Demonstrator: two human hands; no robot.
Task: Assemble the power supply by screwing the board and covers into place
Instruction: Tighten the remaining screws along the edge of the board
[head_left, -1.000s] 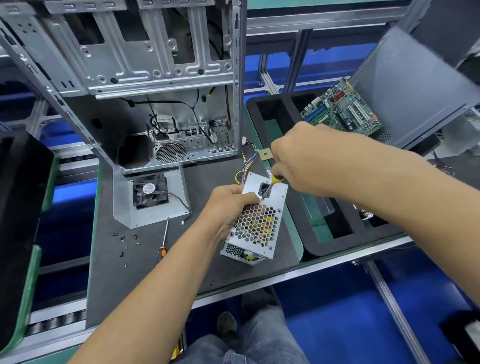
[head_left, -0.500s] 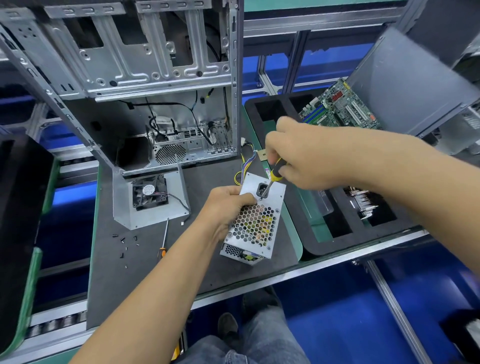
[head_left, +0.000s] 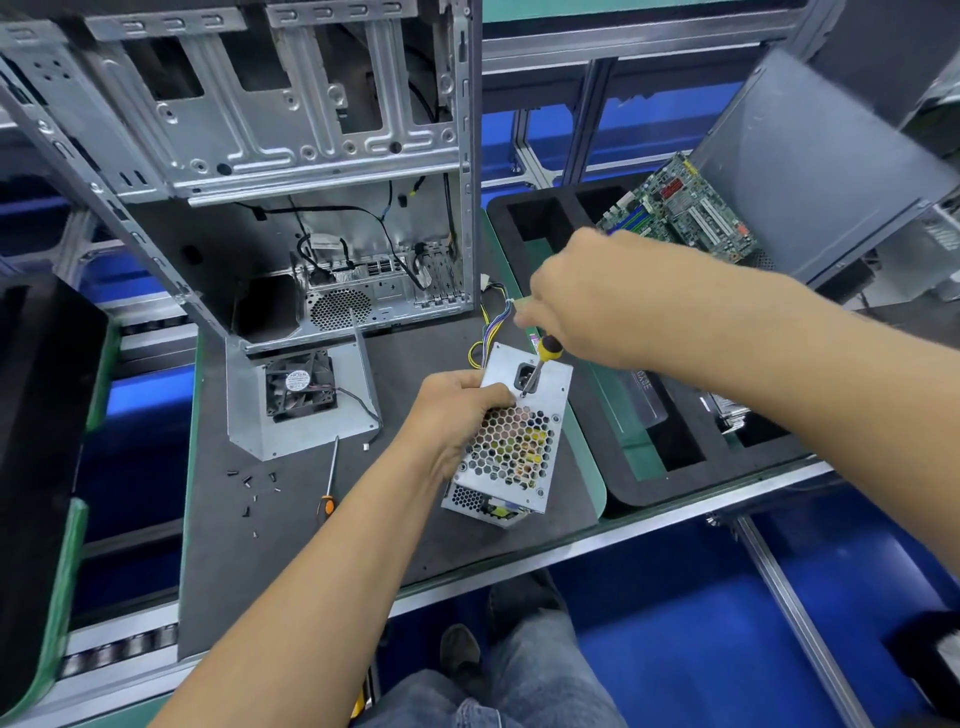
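Power supply unit on dark work mat, left hand gripping its left edge, right hand closed around yellow-black screwdriver, tip apparently at a screw beside the power socket

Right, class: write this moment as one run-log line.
step: driving screw | left hand: holds power supply | right hand: grips yellow screwdriver, tip beside socket | spare screwdriver: lying on mat

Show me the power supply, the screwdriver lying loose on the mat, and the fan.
power supply (head_left: 511, 447), head view, on its honeycomb grille.
loose screwdriver (head_left: 330, 480), head view, on its metal shaft.
fan (head_left: 298, 383), head view, on its hub label.
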